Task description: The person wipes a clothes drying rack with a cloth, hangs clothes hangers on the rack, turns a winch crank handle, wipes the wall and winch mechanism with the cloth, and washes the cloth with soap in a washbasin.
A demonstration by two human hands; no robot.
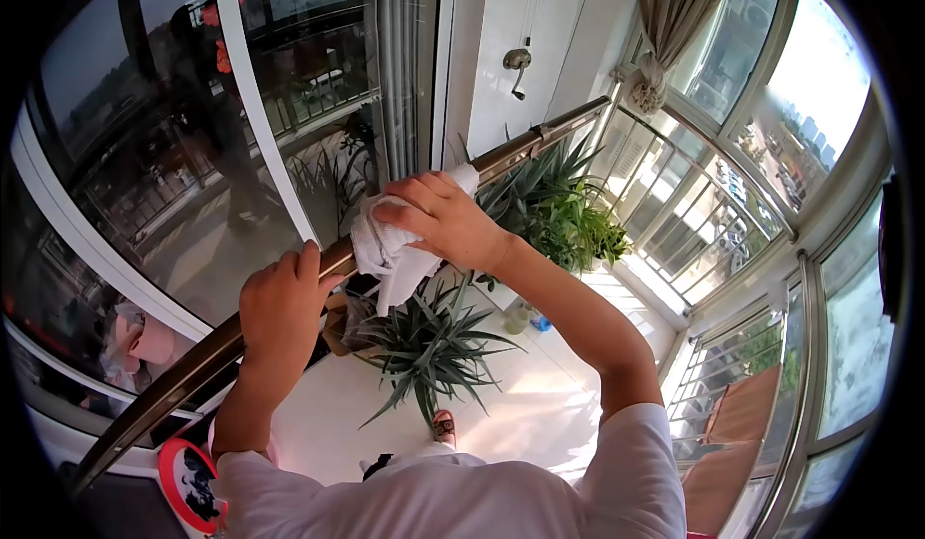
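Gripping a crumpled white cloth [385,245], the right hand [448,219] bunches it against the metal rail [207,354], its fingers curled into the folds. The left hand [279,298] lies across the rail just beside the cloth, nearer the rail's lower-left end; how firmly it closes cannot be told. The cloth meets the rail's middle stretch, apart from both ends; which parts it has passed over, and which remain, cannot be judged. Below the cloth, a spiky plant [434,341] spreads over the floor [568,385], its pot hidden. By the floor's lower-left corner, a red-rimmed basin [167,476] holds something dark and unclear. A small jar [516,321] stands beside a blue object [541,323]; its contents cannot be made out.
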